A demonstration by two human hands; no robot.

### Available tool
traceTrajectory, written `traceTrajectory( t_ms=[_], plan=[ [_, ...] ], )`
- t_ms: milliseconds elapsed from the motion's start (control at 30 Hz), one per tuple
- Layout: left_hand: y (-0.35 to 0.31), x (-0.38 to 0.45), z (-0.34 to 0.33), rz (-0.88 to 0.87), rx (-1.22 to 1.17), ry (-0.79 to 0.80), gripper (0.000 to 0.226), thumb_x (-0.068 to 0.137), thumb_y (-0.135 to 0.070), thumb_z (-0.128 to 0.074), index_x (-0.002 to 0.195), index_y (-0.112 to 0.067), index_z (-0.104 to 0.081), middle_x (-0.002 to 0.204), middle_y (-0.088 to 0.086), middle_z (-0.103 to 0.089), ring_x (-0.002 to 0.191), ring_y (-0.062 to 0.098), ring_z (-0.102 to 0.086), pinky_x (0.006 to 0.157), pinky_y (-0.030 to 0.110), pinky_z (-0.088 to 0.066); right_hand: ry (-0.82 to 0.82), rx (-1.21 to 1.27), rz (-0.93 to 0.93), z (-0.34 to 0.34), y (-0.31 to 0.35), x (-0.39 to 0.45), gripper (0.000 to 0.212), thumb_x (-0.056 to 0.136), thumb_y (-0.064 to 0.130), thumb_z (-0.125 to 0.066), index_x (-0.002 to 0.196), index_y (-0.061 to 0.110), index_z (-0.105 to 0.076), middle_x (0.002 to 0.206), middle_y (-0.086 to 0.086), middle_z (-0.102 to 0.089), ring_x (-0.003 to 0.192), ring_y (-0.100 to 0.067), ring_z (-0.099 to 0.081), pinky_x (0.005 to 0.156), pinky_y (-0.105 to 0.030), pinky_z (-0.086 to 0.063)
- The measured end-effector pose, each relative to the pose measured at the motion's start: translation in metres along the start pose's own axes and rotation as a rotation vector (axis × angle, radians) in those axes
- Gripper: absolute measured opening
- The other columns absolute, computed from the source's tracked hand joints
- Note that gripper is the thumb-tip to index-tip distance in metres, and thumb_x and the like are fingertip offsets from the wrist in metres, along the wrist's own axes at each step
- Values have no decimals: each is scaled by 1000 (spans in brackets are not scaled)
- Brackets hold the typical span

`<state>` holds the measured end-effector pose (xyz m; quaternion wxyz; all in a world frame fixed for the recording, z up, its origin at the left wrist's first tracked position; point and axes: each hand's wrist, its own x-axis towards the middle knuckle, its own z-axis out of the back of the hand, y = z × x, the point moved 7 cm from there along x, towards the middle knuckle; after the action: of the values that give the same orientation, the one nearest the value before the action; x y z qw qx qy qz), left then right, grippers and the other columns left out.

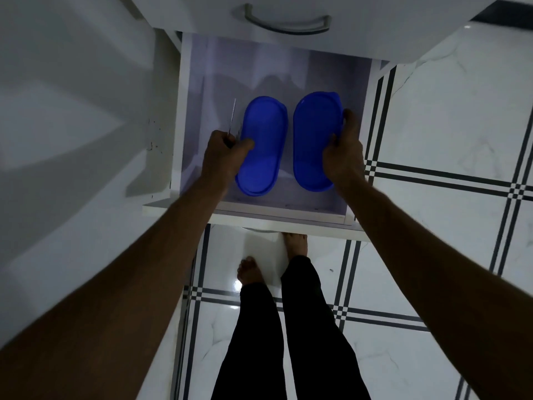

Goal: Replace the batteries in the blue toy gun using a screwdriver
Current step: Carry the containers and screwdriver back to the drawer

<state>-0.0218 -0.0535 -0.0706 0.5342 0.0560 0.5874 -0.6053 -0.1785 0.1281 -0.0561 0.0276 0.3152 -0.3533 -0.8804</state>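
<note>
I look down into an open white drawer. Two blue oval lidded boxes lie side by side in it, the left box and the right box. My left hand grips the handle of a screwdriver, its thin metal shaft pointing away from me, and its thumb rests on the left box's lid. My right hand grips the right edge of the right box. The blue toy gun and the batteries are not in view.
A shut drawer with a curved metal handle sits above the open one. White cabinet surfaces stretch to the left. Below are my bare feet and dark trousers on glossy white floor tiles with dark stripes.
</note>
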Motion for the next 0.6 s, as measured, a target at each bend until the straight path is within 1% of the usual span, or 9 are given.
traceTrajectory(
  t_ms=[67,133,200,267,333,400,467,533,600],
  plan=[
    [3,3,3,5,-32,-67,43,85,-27,-69,115,-1,-51,102,11,-61,93,24,-62,77,35,-53,-10,-9,-3,0,2,-2,79,86,-15,-41,153,18,-16,142,-13,-47,118,-33,-57,88,-47,-56],
    [6,7,7,27,-86,-115,34,87,-21,-67,109,-5,-47,99,6,-58,90,19,-59,76,31,-53,-4,-41,-3,-4,3,-7,89,83,-16,-47,157,16,-8,154,-12,-32,134,-34,-44,102,-54,-48],
    [11,10,10,44,-100,-147,31,88,-18,-67,106,-10,-44,99,4,-56,89,16,-56,74,28,-52,-29,-49,69,-5,11,-18,88,83,-16,-49,157,13,-11,155,-14,-27,139,-32,-37,105,-53,-45],
    [13,11,8,46,-100,-146,31,88,-19,-68,105,-11,-43,101,5,-55,89,16,-56,75,28,-52,-84,-62,148,-3,18,-38,81,85,-15,-49,155,12,-19,154,-12,-28,140,-25,-34,109,-41,-45],
    [13,13,3,45,-128,-133,31,87,-20,-69,103,-11,-43,100,5,-56,90,17,-57,76,30,-54,-99,-35,182,0,18,-68,69,88,-11,-50,149,14,-32,149,-8,-36,134,-14,-38,103,-22,-47],
    [10,15,-3,47,-143,-121,31,86,-21,-69,99,-11,-43,96,5,-56,89,18,-59,77,33,-54,-44,34,221,-2,13,-104,50,91,-6,-52,137,14,-46,129,-4,-54,115,-12,-56,92,-26,-54],
    [6,17,-4,62,-152,-122,34,86,-30,-67,99,-7,-45,92,6,-58,84,17,-60,71,32,-54,92,102,231,-11,5,-140,32,94,-4,-52,122,12,-55,104,1,-64,93,-8,-64,78,-24,-56],
    [4,20,0,72,-157,-147,45,87,-39,-57,106,0,-49,89,10,-59,77,17,-61,61,31,-52,274,235,73,-28,-12,-173,24,96,-5,-49,112,10,-60,92,-2,-68,80,-6,-67,69,-19,-54],
    [5,25,9,79,-68,-204,37,94,-29,-46,113,2,-48,83,9,-55,66,12,-55,55,24,-45,436,420,-238,-49,-36,-201,24,97,-4,-49,111,12,-61,92,-9,-70,79,-9,-69,69,-23,-56]
  ],
)
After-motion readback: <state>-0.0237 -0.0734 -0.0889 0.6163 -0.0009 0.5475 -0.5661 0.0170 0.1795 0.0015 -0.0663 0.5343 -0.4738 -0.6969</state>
